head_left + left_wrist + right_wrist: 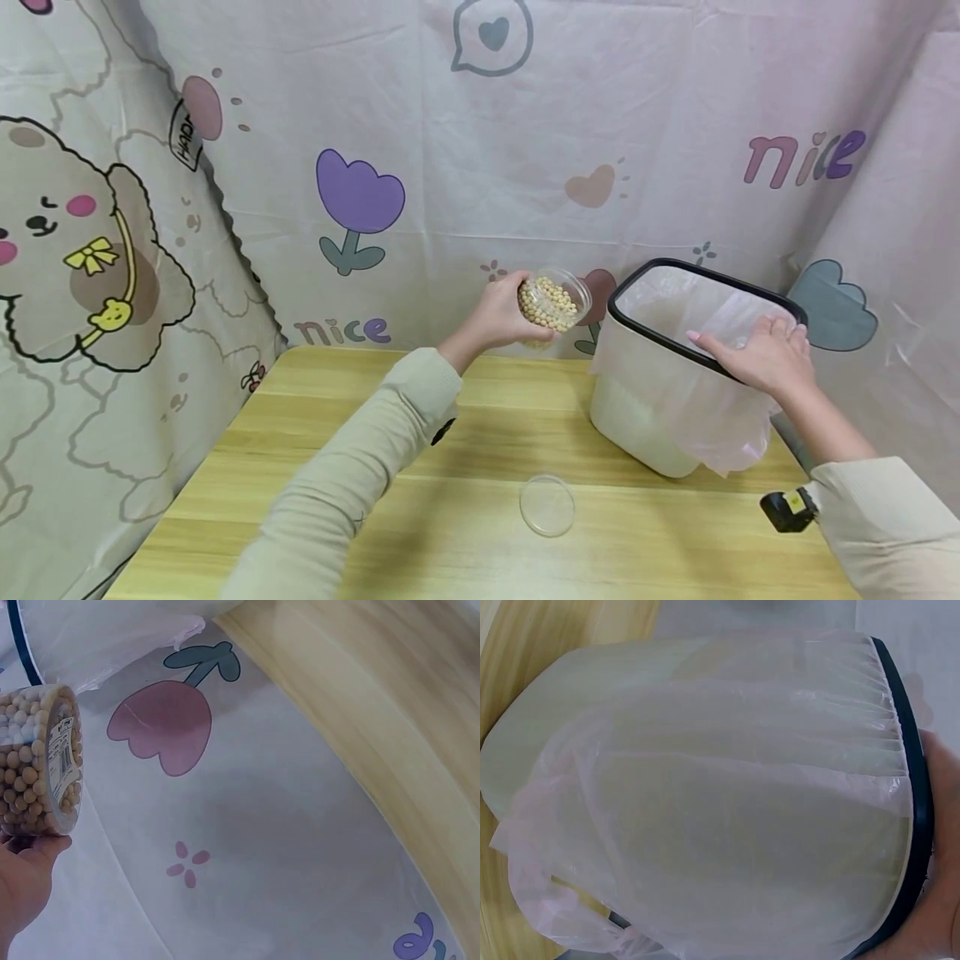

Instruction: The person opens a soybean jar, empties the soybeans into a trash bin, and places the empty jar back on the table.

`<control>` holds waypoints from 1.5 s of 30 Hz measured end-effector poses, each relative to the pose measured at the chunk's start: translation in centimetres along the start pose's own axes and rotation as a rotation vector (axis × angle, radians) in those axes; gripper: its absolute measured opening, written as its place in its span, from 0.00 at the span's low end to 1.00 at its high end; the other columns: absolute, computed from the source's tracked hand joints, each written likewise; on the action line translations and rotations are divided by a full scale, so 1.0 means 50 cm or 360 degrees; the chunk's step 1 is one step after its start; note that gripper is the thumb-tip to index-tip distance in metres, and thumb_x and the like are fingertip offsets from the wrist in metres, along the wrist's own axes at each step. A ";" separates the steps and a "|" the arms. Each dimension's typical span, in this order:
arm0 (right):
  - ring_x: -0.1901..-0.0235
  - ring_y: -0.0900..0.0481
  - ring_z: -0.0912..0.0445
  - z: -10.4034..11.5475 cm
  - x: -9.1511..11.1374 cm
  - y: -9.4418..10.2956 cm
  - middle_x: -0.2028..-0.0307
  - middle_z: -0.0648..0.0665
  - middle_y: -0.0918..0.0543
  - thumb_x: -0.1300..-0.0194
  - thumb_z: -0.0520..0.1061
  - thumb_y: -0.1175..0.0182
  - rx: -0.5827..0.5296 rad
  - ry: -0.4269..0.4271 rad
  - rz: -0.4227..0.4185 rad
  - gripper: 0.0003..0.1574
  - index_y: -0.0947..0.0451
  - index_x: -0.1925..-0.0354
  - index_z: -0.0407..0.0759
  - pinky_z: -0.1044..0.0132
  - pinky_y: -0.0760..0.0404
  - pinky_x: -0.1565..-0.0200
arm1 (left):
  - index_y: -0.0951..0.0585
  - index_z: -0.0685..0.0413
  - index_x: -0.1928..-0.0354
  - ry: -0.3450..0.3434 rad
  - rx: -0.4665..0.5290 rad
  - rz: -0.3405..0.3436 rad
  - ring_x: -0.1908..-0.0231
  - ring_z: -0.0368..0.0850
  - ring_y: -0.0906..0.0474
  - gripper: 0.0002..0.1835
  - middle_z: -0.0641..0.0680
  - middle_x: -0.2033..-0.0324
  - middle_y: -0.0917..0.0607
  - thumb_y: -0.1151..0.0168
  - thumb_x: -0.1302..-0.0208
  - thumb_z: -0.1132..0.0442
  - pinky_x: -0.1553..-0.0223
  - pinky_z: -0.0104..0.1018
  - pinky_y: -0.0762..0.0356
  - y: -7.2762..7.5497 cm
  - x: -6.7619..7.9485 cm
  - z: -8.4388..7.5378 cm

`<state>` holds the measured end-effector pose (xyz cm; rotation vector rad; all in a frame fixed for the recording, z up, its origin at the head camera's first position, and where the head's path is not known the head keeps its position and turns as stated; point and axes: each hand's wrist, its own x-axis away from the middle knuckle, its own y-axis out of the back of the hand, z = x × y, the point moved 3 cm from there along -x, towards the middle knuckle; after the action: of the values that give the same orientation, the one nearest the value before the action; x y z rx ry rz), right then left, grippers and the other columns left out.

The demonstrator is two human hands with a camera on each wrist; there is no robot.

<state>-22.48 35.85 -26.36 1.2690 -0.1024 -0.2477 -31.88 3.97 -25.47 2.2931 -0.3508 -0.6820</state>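
Observation:
My left hand [504, 312] grips a clear plastic jar [553, 302] of round, pale-yellow soybeans above the table's back edge. The jar is tipped over, its mouth towards the bin on the right. In the left wrist view, a printed label [61, 759] shows on the base of the jar. A white trash bin [637, 408] with a black rim stands at the right, lined with a thin pinkish bag [720, 425] that hangs over its outside. My right hand [768, 354] rests on the bin's near right rim, fingers extended and thumb apart. The bin's floor is hidden.
A clear round lid [547, 506] lies flat on the wood-patterned table [442, 517], in front of the bin. Behind the table hangs a printed curtain [480, 167], with another curtain panel [90, 250] along the left side.

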 end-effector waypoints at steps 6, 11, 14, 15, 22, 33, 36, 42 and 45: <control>0.39 0.65 0.22 -0.003 -0.002 0.003 0.41 0.11 0.63 0.49 0.79 0.57 0.0034 0.0040 0.0033 0.76 0.68 0.39 0.13 0.31 0.60 0.41 | 0.33 0.58 0.43 -0.0010 -0.0029 0.0024 0.50 0.47 0.26 0.47 0.54 0.51 0.23 0.24 0.69 0.50 0.47 0.39 0.26 -0.004 -0.016 -0.021; 0.40 0.68 0.22 -0.003 -0.006 0.005 0.41 0.11 0.66 0.48 0.79 0.58 0.0044 0.0063 0.0128 0.76 0.72 0.40 0.14 0.30 0.62 0.41 | 0.35 0.60 0.42 -0.0027 -0.0024 0.0075 0.50 0.46 0.26 0.48 0.55 0.50 0.23 0.24 0.68 0.50 0.47 0.36 0.26 -0.014 -0.025 -0.037; 0.40 0.67 0.22 -0.002 -0.008 0.007 0.40 0.12 0.67 0.48 0.79 0.57 0.0037 0.0083 0.0144 0.76 0.73 0.39 0.14 0.29 0.60 0.42 | 0.35 0.59 0.42 -0.0030 -0.0043 0.0091 0.51 0.46 0.26 0.48 0.55 0.51 0.23 0.24 0.68 0.51 0.48 0.36 0.25 -0.019 -0.030 -0.044; 0.40 0.66 0.22 -0.002 -0.009 0.007 0.40 0.13 0.66 0.48 0.78 0.57 0.0034 0.0092 0.0141 0.76 0.73 0.39 0.15 0.29 0.58 0.42 | 0.35 0.59 0.42 -0.0030 -0.0053 0.0092 0.52 0.46 0.26 0.47 0.55 0.52 0.23 0.25 0.68 0.51 0.49 0.36 0.24 -0.020 -0.031 -0.047; 0.40 0.62 0.23 -0.006 -0.014 0.008 0.40 0.13 0.63 0.47 0.76 0.54 0.0039 0.0162 0.0106 0.74 0.70 0.38 0.16 0.30 0.55 0.43 | 0.33 0.59 0.45 -0.0025 -0.0102 0.0078 0.54 0.46 0.25 0.44 0.55 0.55 0.22 0.25 0.67 0.51 0.52 0.35 0.23 -0.021 -0.044 -0.062; 0.37 0.71 0.27 -0.016 -0.024 0.004 0.38 0.18 0.72 0.44 0.72 0.52 0.0002 0.0275 0.0222 0.71 0.76 0.38 0.19 0.31 0.60 0.40 | 0.35 0.58 0.43 0.0030 -0.0182 0.0116 0.54 0.46 0.25 0.45 0.55 0.54 0.22 0.25 0.65 0.51 0.52 0.36 0.23 -0.021 -0.052 -0.069; 0.37 0.73 0.27 -0.018 -0.029 0.004 0.38 0.19 0.75 0.44 0.70 0.51 -0.0024 0.0303 0.0234 0.70 0.78 0.38 0.21 0.31 0.61 0.40 | 0.34 0.58 0.43 0.0040 -0.0225 0.0116 0.55 0.47 0.25 0.45 0.55 0.55 0.22 0.25 0.66 0.50 0.52 0.37 0.23 -0.020 -0.055 -0.070; 0.41 0.77 0.23 -0.021 -0.031 0.011 0.41 0.16 0.78 0.43 0.71 0.53 0.0050 0.0296 0.0201 0.72 0.79 0.40 0.17 0.30 0.63 0.41 | 0.35 0.59 0.43 0.0029 -0.0323 0.0161 0.56 0.47 0.25 0.46 0.56 0.55 0.22 0.25 0.67 0.50 0.52 0.37 0.23 -0.027 -0.063 -0.085; 0.41 0.75 0.22 -0.021 -0.031 0.014 0.41 0.14 0.77 0.43 0.72 0.54 0.0089 0.0291 0.0223 0.72 0.79 0.40 0.15 0.29 0.63 0.41 | 0.34 0.58 0.43 0.0024 -0.0373 0.0174 0.56 0.47 0.25 0.45 0.55 0.56 0.22 0.26 0.66 0.50 0.52 0.37 0.23 -0.030 -0.068 -0.092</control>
<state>-23.67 37.38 -25.91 1.3281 -0.0411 -0.0079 -31.98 9.04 -22.45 2.0406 -0.3663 -0.6163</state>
